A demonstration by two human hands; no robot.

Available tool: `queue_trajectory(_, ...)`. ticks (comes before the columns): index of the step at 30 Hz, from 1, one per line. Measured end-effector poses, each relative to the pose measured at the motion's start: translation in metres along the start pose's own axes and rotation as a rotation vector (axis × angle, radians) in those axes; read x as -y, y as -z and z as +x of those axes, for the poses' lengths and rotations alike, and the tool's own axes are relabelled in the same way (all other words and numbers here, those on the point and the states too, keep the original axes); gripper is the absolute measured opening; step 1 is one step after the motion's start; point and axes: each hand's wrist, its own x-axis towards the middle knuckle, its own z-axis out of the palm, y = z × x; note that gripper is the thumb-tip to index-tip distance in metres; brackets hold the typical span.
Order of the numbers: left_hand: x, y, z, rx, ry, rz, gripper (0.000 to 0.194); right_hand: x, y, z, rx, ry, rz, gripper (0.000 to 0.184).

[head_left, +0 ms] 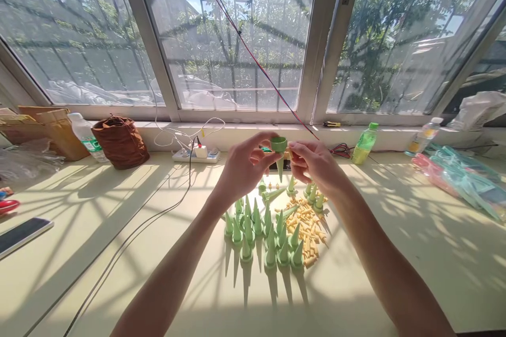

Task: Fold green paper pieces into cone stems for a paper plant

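Above the table, my left hand point(253, 160) pinches a green plastic cone point(279, 146), held point down with its wide cup-like end up. My right hand point(310, 160) is closed at the cone's right side; a small yellowish piece point(289, 151) shows at its fingertips, partly hidden. Below stand several green cones point(270, 250), points up, in loose rows. A few more upright green cones point(314, 197) are near my right wrist, and some cones point(272, 194) lie on their sides. A pile of small yellow tapered pieces point(310, 229) lies right of the rows.
A power strip point(195, 155) with cables stands at the back, one cable running along the table's left. A brown bag point(119, 142) and a bottle point(89, 139) are back left, a phone point(23, 237) far left. At right are a green bottle point(365, 144) and plastic bags point(462, 179).
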Motion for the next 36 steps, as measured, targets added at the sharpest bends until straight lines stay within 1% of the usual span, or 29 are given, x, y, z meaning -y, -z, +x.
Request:
queue_trajectory(2,0.0,-0.001,0.0,-0.039,-0.047,0.07,0.033,0.0,0.0,0.0,-0.01,0.022,0.001,0.043)
queue_trajectory(5,0.0,0.001,0.002,-0.052,-0.025,0.075,0.041,0.001,0.0,0.0,-0.047,0.099,-0.055,0.041)
queue_trajectory(7,-0.001,0.005,0.004,-0.05,0.042,-0.009,0.04,0.001,0.0,0.0,-0.078,0.155,-0.127,0.04)
queue_trajectory(9,-0.001,0.01,0.007,-0.043,0.138,-0.152,0.033,0.002,0.001,0.0,-0.098,0.199,-0.212,0.041)
queue_trajectory(10,-0.002,0.012,0.007,-0.026,0.195,-0.231,0.035,0.002,0.002,-0.001,-0.098,0.213,-0.255,0.041)
queue_trajectory(11,-0.002,0.014,0.008,0.007,0.257,-0.299,0.04,0.003,0.002,-0.001,-0.093,0.223,-0.296,0.041)
queue_trajectory(13,-0.003,0.018,0.008,0.115,0.367,-0.383,0.051,0.003,0.001,-0.003,-0.078,0.242,-0.375,0.039)
queue_trajectory(14,-0.003,0.019,0.007,0.178,0.402,-0.4,0.055,0.003,0.001,-0.003,-0.069,0.254,-0.412,0.038)
queue_trajectory(16,-0.003,0.022,0.006,0.274,0.422,-0.411,0.055,0.003,-0.001,-0.004,-0.054,0.28,-0.472,0.036)
queue_trajectory(18,-0.004,0.023,0.005,0.32,0.406,-0.41,0.049,0.003,-0.002,-0.005,-0.049,0.301,-0.51,0.034)
queue_trajectory(22,-0.004,0.025,0.003,0.376,0.376,-0.395,0.038,0.002,-0.003,-0.005,-0.06,0.319,-0.56,0.032)
queue_trajectory(24,-0.003,0.025,0.002,0.386,0.349,-0.368,0.034,0.001,-0.003,-0.005,-0.064,0.312,-0.584,0.032)
queue_trajectory(26,-0.002,0.024,0.002,0.372,0.307,-0.321,0.03,0.001,-0.003,-0.005,-0.067,0.303,-0.603,0.032)
queue_trajectory(29,0.0,0.021,0.001,0.316,0.22,-0.249,0.026,0.0,-0.003,-0.006,-0.079,0.287,-0.622,0.034)
queue_trajectory(31,0.001,0.017,0.001,0.261,0.171,-0.178,0.026,0.0,-0.003,-0.005,-0.087,0.275,-0.626,0.037)
queue_trajectory(34,0.0,0.009,-0.002,0.147,0.119,0.023,0.028,-0.001,-0.003,-0.004,-0.104,0.245,-0.608,0.042)
queue_trajectory(36,0.0,0.004,-0.003,0.065,0.029,0.155,0.025,-0.001,-0.003,-0.003,-0.113,0.218,-0.566,0.046)
